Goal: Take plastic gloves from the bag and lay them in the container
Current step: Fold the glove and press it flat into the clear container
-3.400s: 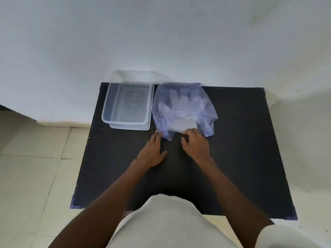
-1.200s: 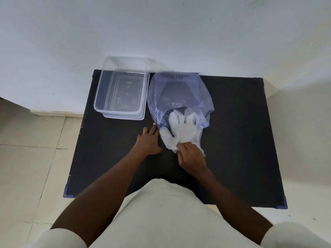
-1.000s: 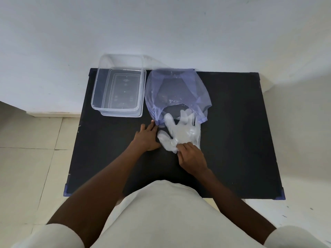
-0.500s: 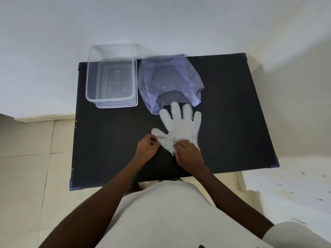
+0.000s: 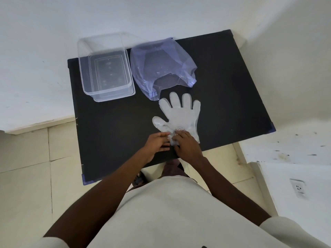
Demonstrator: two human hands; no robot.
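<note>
From the head camera I look straight down on a black table [image 5: 114, 133] pushed against a white wall [image 5: 161, 13], with pale floor tiles [image 5: 32, 176] on the left and a white ledge carrying a wall socket [image 5: 298, 188] at the lower right. The person's light shirt [image 5: 179, 215] fills the bottom of the view, and both bare forearms reach forward over the near edge of the table.

At the far left of the table I see the container [image 5: 105, 76], a clear rectangular tub, open-topped, with nothing in it. Just beside it on the right lies the bag [image 5: 161, 67], thin bluish-purple plastic, flattened, its mouth facing the person. It looks empty, though the film is crumpled and I cannot be sure.

Just in front of the bag's mouth, apart from the container, lies the glove [image 5: 180, 117], translucent white, spread flat on the table with its five fingers pointing away from the person and its thumb to the left.

The left hand [image 5: 157, 143] and right hand [image 5: 186, 145] meet at the glove's cuff, touching each other. The right hand's fingertips are curled down on the bunched cuff, pinching it. The left hand's fingers reach to the same spot; whether they grip the plastic or only touch it I cannot tell.
</note>
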